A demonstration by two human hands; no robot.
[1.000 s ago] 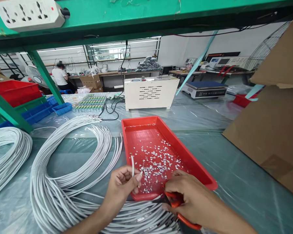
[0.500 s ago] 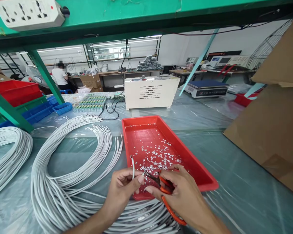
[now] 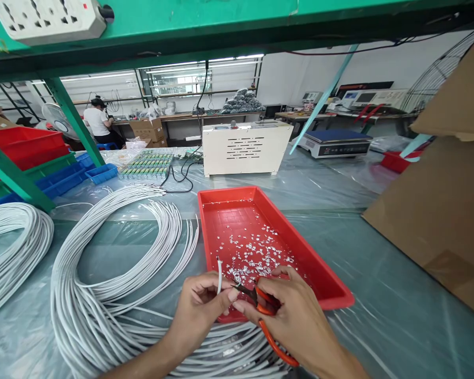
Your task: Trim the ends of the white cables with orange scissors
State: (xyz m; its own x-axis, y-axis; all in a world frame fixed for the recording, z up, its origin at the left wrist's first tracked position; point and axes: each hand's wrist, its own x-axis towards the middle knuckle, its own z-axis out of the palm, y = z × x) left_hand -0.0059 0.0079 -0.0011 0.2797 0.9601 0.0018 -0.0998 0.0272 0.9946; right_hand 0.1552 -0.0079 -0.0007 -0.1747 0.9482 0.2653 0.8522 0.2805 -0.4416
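Over the near end of a red tray [image 3: 303,247], my left hand [image 3: 203,305] pinches a white cable [image 3: 220,275], whose dark-tipped end sticks up above the fingers. My right hand [image 3: 294,310] grips orange-handled scissors [image 3: 274,345]. Their dark blades meet the left fingertips at a small piece of the cable; whether the blades are fully closed is too small to tell. Many silvery scraps [image 3: 256,250] lie scattered on the tray floor. A big coil of white cables [image 3: 73,295] spreads left of the tray and under my forearms.
A second cable coil [image 3: 31,231] lies far left, near stacked plastic bins [image 3: 27,145]. Behind the tray stands a cream metal box [image 3: 244,150]. Cardboard [image 3: 437,226] leans in at right. A green shelf beam [image 3: 221,23] crosses overhead. A person [image 3: 98,123] sits in the background.
The scissors' blades have tilted slightly and sit closer to my left fingertips. The raised cable end has shifted a little to the right. Both hands keep their grips.
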